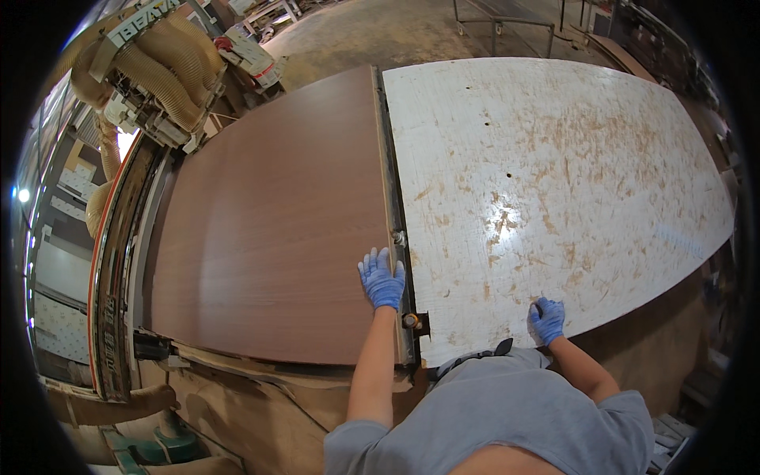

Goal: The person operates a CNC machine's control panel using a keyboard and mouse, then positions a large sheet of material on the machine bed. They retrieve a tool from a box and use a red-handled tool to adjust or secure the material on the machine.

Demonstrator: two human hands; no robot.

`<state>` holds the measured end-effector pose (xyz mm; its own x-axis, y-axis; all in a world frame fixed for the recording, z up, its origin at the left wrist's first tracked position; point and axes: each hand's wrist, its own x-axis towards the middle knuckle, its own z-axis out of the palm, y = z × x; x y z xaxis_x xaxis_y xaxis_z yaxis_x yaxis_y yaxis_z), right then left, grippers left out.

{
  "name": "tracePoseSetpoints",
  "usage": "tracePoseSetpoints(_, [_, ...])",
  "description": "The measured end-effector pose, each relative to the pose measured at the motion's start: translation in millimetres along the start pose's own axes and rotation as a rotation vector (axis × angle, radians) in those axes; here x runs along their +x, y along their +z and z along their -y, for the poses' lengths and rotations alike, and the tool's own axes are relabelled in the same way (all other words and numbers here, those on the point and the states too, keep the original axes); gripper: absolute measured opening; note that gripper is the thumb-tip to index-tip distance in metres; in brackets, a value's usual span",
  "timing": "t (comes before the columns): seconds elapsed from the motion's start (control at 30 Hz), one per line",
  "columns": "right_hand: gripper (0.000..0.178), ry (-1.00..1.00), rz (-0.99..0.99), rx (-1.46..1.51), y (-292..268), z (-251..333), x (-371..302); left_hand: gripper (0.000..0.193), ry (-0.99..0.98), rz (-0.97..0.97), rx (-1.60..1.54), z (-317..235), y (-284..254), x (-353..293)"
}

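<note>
A large brown wood-grain board [269,214] lies flat on the left side of the bench. My left hand [382,281], in a blue and white glove, rests on the board close to its right edge, fingers spread and holding nothing. A worn white table [602,182] with brown scuffs adjoins the board on the right. My right hand [547,321], gloved alike, is at the table's near edge with its fingers curled. A small dark spot shows at those fingers; what it is I cannot make out.
A dark rail [397,182] runs between board and table, with a small round knob [411,321] near its front end. Machinery with ribbed hoses [162,75] stands at the far left corner. A long machine beam [119,269] borders the left side. Beyond the table stands a metal trolley [507,28].
</note>
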<state>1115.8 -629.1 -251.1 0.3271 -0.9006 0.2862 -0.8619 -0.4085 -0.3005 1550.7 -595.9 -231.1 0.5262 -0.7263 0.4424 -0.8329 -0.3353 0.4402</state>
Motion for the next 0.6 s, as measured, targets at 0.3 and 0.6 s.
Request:
tracePoseSetpoints(0.3, [0.012,-0.009,-0.004,0.015,3,-4,0,0.062,-0.034,0.131,0.193,2,-39,-57])
tracePoseSetpoints(0.6, [0.013,-0.046,-0.036,-0.027,15,-14,-4,0.066,-0.060,0.175,0.192,1,-73,-120])
